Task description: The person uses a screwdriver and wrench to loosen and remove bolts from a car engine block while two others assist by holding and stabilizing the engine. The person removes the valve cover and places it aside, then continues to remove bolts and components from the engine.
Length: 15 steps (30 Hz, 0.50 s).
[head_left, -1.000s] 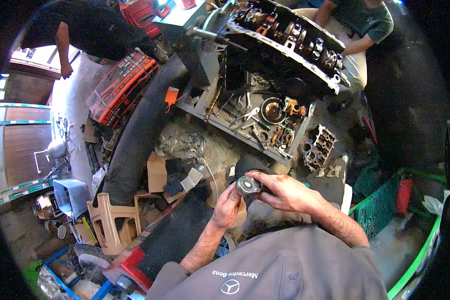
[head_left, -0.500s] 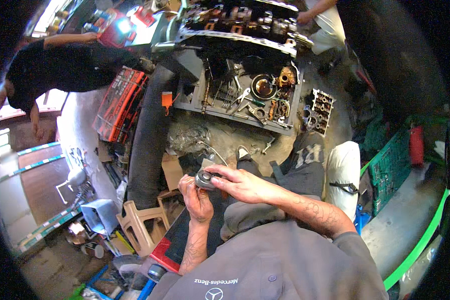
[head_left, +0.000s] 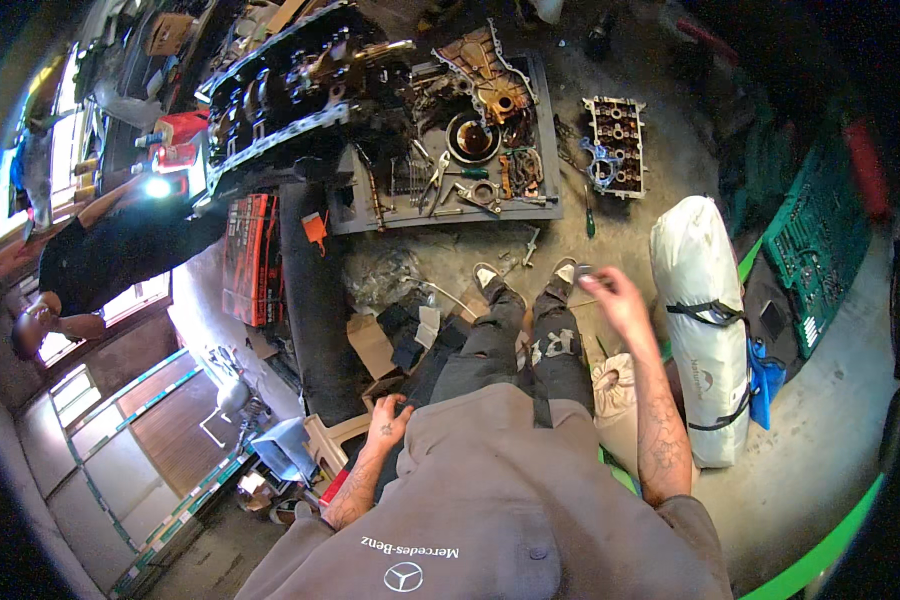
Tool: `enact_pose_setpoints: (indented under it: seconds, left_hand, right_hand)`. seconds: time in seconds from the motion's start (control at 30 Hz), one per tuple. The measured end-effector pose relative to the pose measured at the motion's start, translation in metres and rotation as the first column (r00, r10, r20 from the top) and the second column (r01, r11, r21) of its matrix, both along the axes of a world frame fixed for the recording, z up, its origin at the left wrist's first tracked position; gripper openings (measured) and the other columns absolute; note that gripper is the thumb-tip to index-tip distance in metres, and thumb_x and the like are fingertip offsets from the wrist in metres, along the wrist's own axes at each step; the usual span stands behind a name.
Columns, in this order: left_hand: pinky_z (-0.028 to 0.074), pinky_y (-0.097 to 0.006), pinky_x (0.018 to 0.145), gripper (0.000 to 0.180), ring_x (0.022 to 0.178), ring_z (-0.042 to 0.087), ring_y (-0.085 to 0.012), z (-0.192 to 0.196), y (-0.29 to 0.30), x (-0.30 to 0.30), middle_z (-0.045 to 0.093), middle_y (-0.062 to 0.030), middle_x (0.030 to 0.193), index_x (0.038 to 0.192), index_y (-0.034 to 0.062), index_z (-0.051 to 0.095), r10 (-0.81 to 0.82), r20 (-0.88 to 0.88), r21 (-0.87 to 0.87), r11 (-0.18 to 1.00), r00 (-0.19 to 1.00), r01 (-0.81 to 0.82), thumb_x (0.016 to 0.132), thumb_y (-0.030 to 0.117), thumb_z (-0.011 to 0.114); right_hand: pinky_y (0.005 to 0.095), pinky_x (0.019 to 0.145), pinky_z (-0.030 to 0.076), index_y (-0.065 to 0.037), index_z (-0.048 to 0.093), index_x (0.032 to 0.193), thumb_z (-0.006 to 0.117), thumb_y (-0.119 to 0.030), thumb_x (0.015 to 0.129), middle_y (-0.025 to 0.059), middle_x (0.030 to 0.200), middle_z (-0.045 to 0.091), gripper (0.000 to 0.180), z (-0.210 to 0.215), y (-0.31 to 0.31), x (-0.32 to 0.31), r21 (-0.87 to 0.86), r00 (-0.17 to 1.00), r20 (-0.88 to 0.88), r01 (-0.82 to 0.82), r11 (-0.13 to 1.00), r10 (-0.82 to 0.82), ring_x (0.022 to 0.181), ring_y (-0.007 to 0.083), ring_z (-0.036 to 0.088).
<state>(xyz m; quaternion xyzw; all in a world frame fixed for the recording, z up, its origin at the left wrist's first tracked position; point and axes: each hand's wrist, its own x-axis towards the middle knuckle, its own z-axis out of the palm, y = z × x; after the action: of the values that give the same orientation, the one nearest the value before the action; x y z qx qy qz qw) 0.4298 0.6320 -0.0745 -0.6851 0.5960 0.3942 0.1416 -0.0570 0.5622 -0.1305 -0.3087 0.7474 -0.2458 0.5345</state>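
My right hand point(head_left: 615, 297) is held out over the floor to the right of my legs. Its fingertips are closed on a small dark round part point(head_left: 583, 273), mostly covered by the fingers. By my left thigh hangs my left hand point(head_left: 386, 424), its fingers loosely curled and slightly apart, with nothing visible in them. Ahead stands a grey tray point(head_left: 450, 217) carrying pliers point(head_left: 434, 182), a round pan of dark liquid point(head_left: 473, 138) and an oily metal cover point(head_left: 490, 75). Right of the tray a cylinder head point(head_left: 620, 150) lies on the floor.
An engine block point(head_left: 290, 90) stands at the far left, with another person's arm point(head_left: 110, 205) nearby. A screwdriver point(head_left: 590, 222) lies on the floor. On my right are a white rolled bag point(head_left: 705, 340), a cloth sack point(head_left: 615, 383) and a green tool case point(head_left: 830, 240). Cardboard point(head_left: 370, 345) lies left of my legs.
My hands, together on a round grey metal part before, are now apart. The right has moved right and forward with a dark round part; the left has dropped to my side. The view has shifted right.
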Motion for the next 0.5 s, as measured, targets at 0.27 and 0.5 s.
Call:
enact_pose_setpoints:
  seconds: [0.27, 0.5]
  left_hand:
    - [0.045, -0.037, 0.082, 0.027, 0.093, 0.058, -0.0301, -0.013, -0.026, 0.039, 0.058, -0.0175, 0.096, 0.1, 0.0048, 0.06, 0.039, 0.153, 0.135, 0.989, 0.987, -0.06, 0.081, 0.023, 0.063]
    - [0.047, -0.035, 0.076, 0.033, 0.086, 0.058, -0.0284, -0.15, -0.165, -0.012, 0.058, -0.0172, 0.096, 0.108, 0.0003, 0.052, -0.22, -0.002, 0.252, 0.944, 0.976, 0.213, 0.082, 0.018, 0.061]
  right_hand:
    - [0.0438, 0.075, 0.045, -0.016, 0.058, 0.108, 0.056, -0.056, 0.079, 0.0174, 0.095, 0.065, 0.05, -0.08, 0.048, -0.09, 0.269, 0.81, -0.532, 0.436, 0.859, -0.245, 0.092, 0.035, 0.061]
    - [0.0465, 0.067, 0.046, -0.016, 0.057, 0.099, 0.053, -0.056, 0.081, 0.0173, 0.08, 0.065, 0.044, -0.166, -0.009, -0.007, 0.363, 0.826, -0.561, 0.304, 0.881, -0.054, 0.08, 0.0399, 0.061]
